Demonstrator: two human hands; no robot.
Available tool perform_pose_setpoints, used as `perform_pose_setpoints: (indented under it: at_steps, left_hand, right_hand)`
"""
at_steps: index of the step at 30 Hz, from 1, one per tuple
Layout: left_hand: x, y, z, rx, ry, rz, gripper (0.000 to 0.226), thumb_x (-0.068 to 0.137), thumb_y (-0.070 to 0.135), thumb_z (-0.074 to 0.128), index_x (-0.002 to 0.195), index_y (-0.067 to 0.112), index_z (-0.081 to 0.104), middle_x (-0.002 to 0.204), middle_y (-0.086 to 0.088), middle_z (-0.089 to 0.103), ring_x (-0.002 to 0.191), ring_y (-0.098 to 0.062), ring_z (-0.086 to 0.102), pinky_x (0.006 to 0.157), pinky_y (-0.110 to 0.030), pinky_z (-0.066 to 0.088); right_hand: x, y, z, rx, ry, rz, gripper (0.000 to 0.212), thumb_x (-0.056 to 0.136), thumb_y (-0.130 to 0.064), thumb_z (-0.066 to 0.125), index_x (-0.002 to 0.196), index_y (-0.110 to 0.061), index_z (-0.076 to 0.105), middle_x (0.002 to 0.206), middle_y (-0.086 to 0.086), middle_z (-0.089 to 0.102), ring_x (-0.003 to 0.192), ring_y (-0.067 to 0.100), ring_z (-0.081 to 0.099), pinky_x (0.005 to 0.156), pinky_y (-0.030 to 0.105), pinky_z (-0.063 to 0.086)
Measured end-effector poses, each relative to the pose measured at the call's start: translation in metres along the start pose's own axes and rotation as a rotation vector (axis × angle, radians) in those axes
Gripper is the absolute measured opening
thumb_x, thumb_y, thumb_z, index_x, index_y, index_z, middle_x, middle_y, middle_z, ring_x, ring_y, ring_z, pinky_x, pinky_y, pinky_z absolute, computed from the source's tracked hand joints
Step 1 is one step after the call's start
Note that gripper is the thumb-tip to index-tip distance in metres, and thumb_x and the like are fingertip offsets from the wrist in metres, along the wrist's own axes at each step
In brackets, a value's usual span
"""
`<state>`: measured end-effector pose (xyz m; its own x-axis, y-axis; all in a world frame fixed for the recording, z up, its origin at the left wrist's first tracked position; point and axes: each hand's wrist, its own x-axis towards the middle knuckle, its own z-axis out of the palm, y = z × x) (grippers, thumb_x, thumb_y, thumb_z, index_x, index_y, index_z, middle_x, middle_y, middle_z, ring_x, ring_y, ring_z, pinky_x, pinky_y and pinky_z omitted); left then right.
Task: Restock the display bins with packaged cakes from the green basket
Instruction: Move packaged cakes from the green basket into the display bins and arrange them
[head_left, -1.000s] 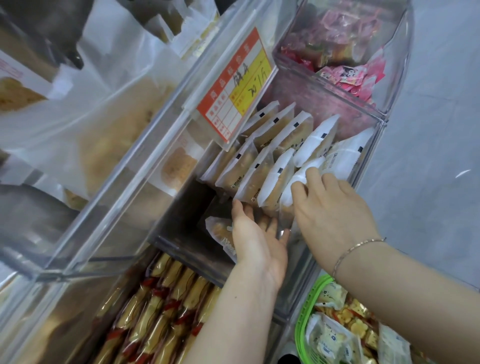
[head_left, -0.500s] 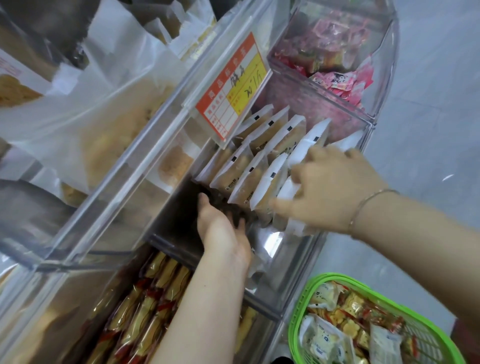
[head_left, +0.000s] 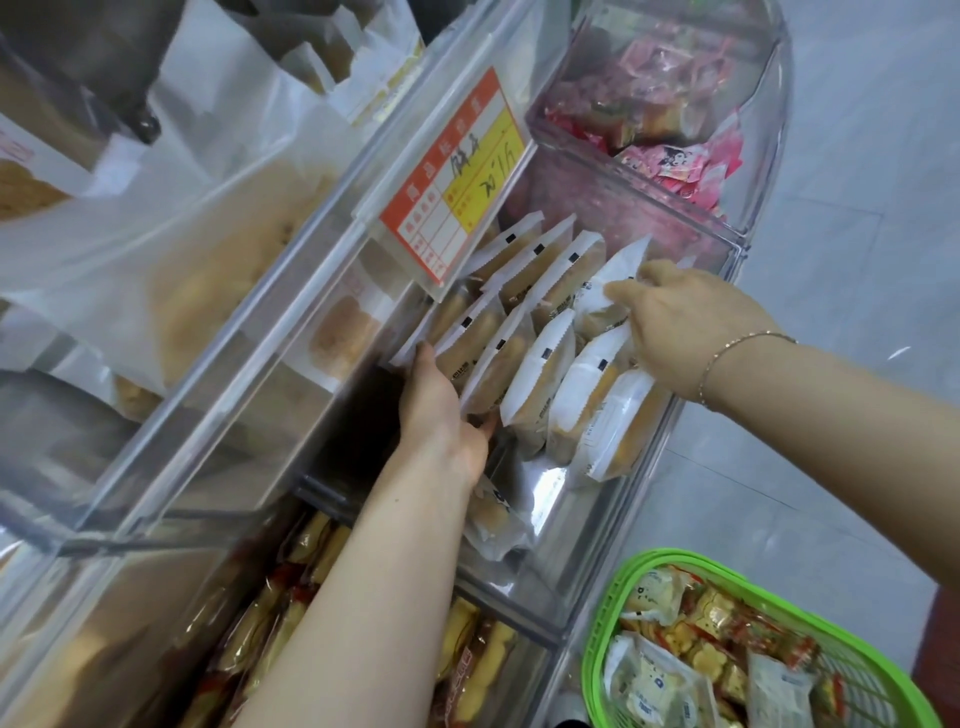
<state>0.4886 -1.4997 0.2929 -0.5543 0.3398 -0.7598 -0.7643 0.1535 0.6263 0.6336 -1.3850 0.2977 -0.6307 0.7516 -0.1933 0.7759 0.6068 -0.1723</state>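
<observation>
Two bare hands reach into a clear plastic display bin (head_left: 550, 525), seen from a head cam looking down.

Head view: packaged cakes (head_left: 535, 374) in white-and-clear wrappers stand on edge in two rows inside the bin, leaning toward upper right. Left hand (head_left: 439, 410) is in the bin's left part, fingers straight and together, pressed flat against the leftmost front-row pack; it grips nothing. Right hand (head_left: 680, 322) comes in from the right w/ fingers curled over the top of a back-row cake pack (head_left: 615, 283), thumb below it, pinching that pack. A thin bracelet (head_left: 737, 353) sits on the right wrist. More loose packs lie flat lower in the bin, under the left wrist.

Orange-and-yellow price tag (head_left: 457, 187) hangs on the bin front above the cakes. Pink-wrapped sweets (head_left: 670, 161) fill the next bin up. Gold-and-red wrapped snacks (head_left: 291, 613) fill the bin below. Green basket (head_left: 602, 649) sits bottom right, near the bins, holding assorted packs.
</observation>
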Motion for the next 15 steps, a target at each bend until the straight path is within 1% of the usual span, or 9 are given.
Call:
perform_pose_setpoints:
  at_steps: [2, 4, 5, 6, 9, 10, 12, 13, 15]
  left_hand:
    - [-0.005, -0.001, -0.006, 0.026, -0.004, -0.009, 0.020, 0.094, 0.045, 0.054, 0.103, 0.027, 0.057, 0.108, -0.005, 0.066, 0.094, -0.025, 0.064, 0.088, -0.049, 0.048]
    - [-0.011, -0.004, -0.012, 0.163, 0.038, -0.002, 0.032, 0.092, 0.041, 0.058, 0.119, 0.023, 0.056, 0.118, -0.005, 0.061, 0.107, -0.026, 0.058, 0.097, -0.051, 0.042]
    - [-0.016, -0.007, -0.015, 0.320, 0.060, 0.025, 0.042, 0.090, 0.037, 0.061, 0.128, 0.020, 0.053, 0.127, -0.006, 0.056, 0.116, -0.027, 0.054, 0.102, -0.050, 0.040]
    - [-0.022, -0.010, -0.017, 0.546, 0.067, 0.068, 0.048, 0.089, 0.035, 0.061, 0.132, 0.017, 0.051, 0.133, -0.007, 0.052, 0.121, -0.028, 0.050, 0.104, -0.050, 0.040]
    - [-0.039, -0.014, -0.023, 1.374, 0.060, 0.264, 0.042, 0.093, 0.032, 0.052, 0.130, 0.013, 0.048, 0.135, -0.017, 0.047, 0.125, -0.033, 0.046, 0.103, -0.047, 0.042]
    - [-0.041, -0.014, -0.026, 1.614, 0.048, 0.313, 0.046, 0.094, 0.031, 0.049, 0.136, 0.012, 0.043, 0.143, -0.019, 0.041, 0.132, -0.033, 0.040, 0.107, -0.046, 0.038]
    - [-0.043, -0.011, -0.032, 1.999, 0.093, 0.313, 0.062, 0.095, 0.031, 0.046, 0.148, 0.008, 0.024, 0.156, -0.019, 0.018, 0.143, -0.032, 0.022, 0.115, -0.045, 0.024]
    - [-0.043, -0.009, -0.033, 2.134, 0.126, 0.278, 0.067, 0.094, 0.034, 0.047, 0.149, 0.007, 0.020, 0.157, -0.019, 0.012, 0.143, -0.034, 0.019, 0.116, -0.046, 0.021]
    - [-0.040, -0.009, -0.032, 2.297, 0.154, 0.173, 0.072, 0.092, 0.041, 0.050, 0.150, 0.009, 0.020, 0.156, -0.023, 0.013, 0.140, -0.038, 0.022, 0.114, -0.049, 0.022]
  right_hand:
    - [-0.004, 0.004, -0.001, 0.014, 0.057, 0.009, 0.038, 0.090, -0.022, 0.049, 0.127, -0.014, 0.050, 0.127, 0.014, 0.047, 0.108, 0.035, 0.050, 0.088, 0.041, 0.046]
    - [-0.009, 0.009, -0.001, -0.046, 0.172, 0.006, 0.037, 0.090, -0.030, 0.048, 0.125, -0.017, 0.052, 0.125, 0.010, 0.050, 0.111, 0.032, 0.048, 0.094, 0.040, 0.035]
    - [-0.012, 0.010, -0.001, -0.070, 0.185, 0.003, 0.038, 0.090, -0.032, 0.046, 0.125, -0.019, 0.052, 0.124, 0.008, 0.051, 0.112, 0.030, 0.049, 0.098, 0.040, 0.031]
    - [-0.015, 0.011, -0.001, -0.069, 0.170, -0.004, 0.038, 0.091, -0.033, 0.044, 0.126, -0.021, 0.052, 0.123, 0.007, 0.052, 0.113, 0.028, 0.049, 0.102, 0.040, 0.026]
    - [-0.020, 0.011, 0.000, 0.067, 0.184, -0.031, 0.037, 0.093, -0.030, 0.044, 0.127, -0.019, 0.053, 0.125, 0.008, 0.050, 0.115, 0.027, 0.047, 0.109, 0.039, 0.018]
    - [-0.025, 0.009, 0.000, 0.145, 0.228, -0.026, 0.034, 0.094, -0.026, 0.046, 0.125, -0.017, 0.055, 0.125, 0.009, 0.050, 0.115, 0.028, 0.047, 0.109, 0.040, 0.019]
    - [-0.040, 0.000, 0.003, 0.316, 0.333, -0.001, 0.028, 0.091, -0.016, 0.051, 0.117, -0.011, 0.061, 0.119, 0.012, 0.054, 0.109, 0.034, 0.051, 0.104, 0.042, 0.029]
    - [-0.051, -0.008, 0.006, 0.383, 0.365, 0.000, 0.026, 0.089, -0.010, 0.052, 0.112, -0.009, 0.064, 0.115, 0.013, 0.057, 0.104, 0.037, 0.053, 0.100, 0.043, 0.035]
    - [-0.077, -0.028, 0.013, 0.437, 0.391, -0.058, 0.023, 0.081, -0.003, 0.055, 0.100, -0.005, 0.068, 0.105, 0.015, 0.061, 0.094, 0.038, 0.057, 0.091, 0.045, 0.044]
